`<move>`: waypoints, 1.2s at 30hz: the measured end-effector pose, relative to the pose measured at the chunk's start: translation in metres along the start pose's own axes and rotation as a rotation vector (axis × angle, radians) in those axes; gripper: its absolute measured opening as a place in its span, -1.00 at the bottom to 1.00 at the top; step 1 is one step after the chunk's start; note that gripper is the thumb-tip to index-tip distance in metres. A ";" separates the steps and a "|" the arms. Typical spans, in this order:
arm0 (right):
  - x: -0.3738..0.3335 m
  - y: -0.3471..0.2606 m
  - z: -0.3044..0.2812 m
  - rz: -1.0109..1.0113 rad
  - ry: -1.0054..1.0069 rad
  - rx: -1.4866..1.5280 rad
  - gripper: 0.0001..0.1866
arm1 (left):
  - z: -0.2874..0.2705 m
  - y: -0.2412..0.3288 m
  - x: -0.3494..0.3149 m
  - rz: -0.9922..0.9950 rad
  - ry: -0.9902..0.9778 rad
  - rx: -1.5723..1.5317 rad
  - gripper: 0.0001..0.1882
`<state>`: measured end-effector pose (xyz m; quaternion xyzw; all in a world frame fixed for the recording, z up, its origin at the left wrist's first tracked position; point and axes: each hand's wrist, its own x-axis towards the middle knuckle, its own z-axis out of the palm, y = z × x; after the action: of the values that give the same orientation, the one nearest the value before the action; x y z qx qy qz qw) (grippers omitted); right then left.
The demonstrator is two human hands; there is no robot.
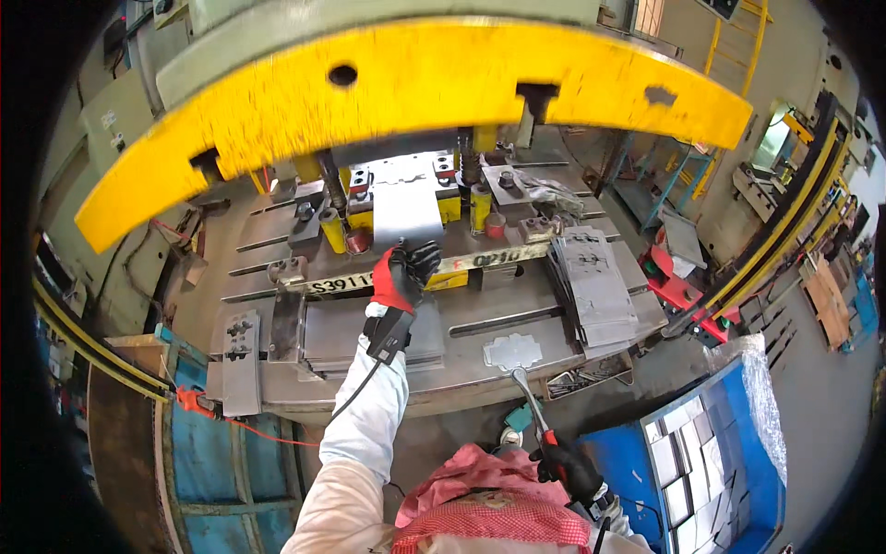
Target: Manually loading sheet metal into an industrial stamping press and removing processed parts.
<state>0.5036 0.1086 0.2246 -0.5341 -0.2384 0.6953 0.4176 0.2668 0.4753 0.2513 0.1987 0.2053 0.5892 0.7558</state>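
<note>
My left hand (406, 274), in a red and black glove, reaches to the press bed. Its fingers are closed at the near edge of a flat grey metal sheet (407, 214), whose far end lies in the die (399, 170). Low on the right, my right hand (568, 469), in a black glove, is wrapped round the red handle of a long metal pick-up tool (533, 400). The tool's rounded head meets the near edge of a cut-out metal plate (513, 352) at the table's front; whether it bears the plate, I cannot tell.
A yellow press beam (415, 83) arches over the die. Flat sheets (369, 328) are stacked beside my left forearm, and cut sheets (595, 291) on the right. A small tray of metal bits (591, 377) hangs at the table edge. A blue bin (752, 406) holds metal pieces.
</note>
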 end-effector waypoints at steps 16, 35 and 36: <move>0.208 -0.253 0.097 -0.589 -0.398 -0.563 -0.56 | 0.011 -0.003 -0.017 0.053 0.039 0.084 -0.58; 0.086 -0.134 -0.039 -0.314 -0.075 -0.469 -0.40 | -0.011 -0.015 -0.008 0.007 0.058 0.090 -0.66; 0.073 -0.119 -0.044 -0.276 -0.053 -0.539 -0.41 | -0.016 -0.016 -0.010 0.024 0.073 0.093 -0.66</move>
<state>0.5782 0.2286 0.2632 -0.5699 -0.4953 0.5576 0.3450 0.2686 0.4625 0.2305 0.2146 0.2574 0.5948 0.7307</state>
